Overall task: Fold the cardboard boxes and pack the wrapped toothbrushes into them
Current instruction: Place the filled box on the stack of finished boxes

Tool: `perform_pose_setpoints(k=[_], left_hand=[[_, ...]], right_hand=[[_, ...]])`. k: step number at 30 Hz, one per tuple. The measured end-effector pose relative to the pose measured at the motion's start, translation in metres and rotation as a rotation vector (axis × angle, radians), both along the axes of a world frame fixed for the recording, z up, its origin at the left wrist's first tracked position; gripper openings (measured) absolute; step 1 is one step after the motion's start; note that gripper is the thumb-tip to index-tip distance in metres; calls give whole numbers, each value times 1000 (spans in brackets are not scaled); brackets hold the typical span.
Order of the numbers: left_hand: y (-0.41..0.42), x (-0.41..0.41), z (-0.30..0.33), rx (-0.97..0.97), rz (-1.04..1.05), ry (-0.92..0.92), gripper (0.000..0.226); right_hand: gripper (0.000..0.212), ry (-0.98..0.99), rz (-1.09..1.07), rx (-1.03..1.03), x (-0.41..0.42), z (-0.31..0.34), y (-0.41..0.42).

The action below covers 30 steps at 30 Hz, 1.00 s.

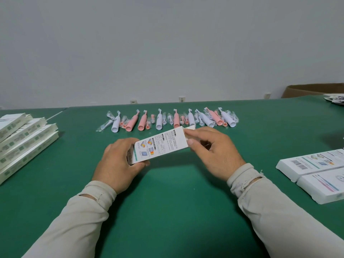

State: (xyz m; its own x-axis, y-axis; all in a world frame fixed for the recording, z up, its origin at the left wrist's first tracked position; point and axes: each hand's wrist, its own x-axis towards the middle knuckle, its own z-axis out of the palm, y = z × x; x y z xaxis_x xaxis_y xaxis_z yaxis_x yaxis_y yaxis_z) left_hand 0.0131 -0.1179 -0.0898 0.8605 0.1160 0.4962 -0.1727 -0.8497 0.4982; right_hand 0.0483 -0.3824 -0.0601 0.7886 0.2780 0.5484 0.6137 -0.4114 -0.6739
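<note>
Hands meet over the middle of the green table (167,211), both forearms in pale sleeves coming up from the lower corners and angling inward. Between them a white printed cardboard box (160,146) is held just above the tabletop, tilted so its right end sits higher and farther away than its left. The left hand (119,161) wraps the lower left end, thumb under the near edge and fingers curled over the far side, gripping it. The right hand (214,151) is turned palm-down at the upper right end, thumb and forefinger pinching the box's end flap while the remaining fingers curl loosely behind. Beyond the hands, a row of wrapped toothbrushes (167,121), pink and white handles with small bagged brush heads between them, lies across the table well apart from the box. At the left edge rests a stack of flat boxes (24,138), fanned in steps. Near the right edge lie two closed white boxes (316,172) side by side, one showing a barcode. A brown carton (312,90) stands behind the table's far right corner.
</note>
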Motion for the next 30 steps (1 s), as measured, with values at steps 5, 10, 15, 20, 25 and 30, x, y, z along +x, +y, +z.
perform_pose_setpoints(k=[5,10,15,20,25,30], left_hand=[[-1,-2,1,13,15,11,54],[-2,-2,2,12,47,19,51],[-1,-3,4,5,76,11,49],[-2,-4,5,27,84,11,50],[-3,-4,5,35,89,13,52],[-4,-5,7,35,90,23,53]], right_hand=[[31,2,8,21,-1,-2,3],[35,-47,-29,82,-4,-2,6],[30,103,10,338,-3,-2,11],[19,126,-47,326,-1,-3,10],[11,127,-65,293,-1,-3,11],[10,130,-74,277,-2,-3,11]])
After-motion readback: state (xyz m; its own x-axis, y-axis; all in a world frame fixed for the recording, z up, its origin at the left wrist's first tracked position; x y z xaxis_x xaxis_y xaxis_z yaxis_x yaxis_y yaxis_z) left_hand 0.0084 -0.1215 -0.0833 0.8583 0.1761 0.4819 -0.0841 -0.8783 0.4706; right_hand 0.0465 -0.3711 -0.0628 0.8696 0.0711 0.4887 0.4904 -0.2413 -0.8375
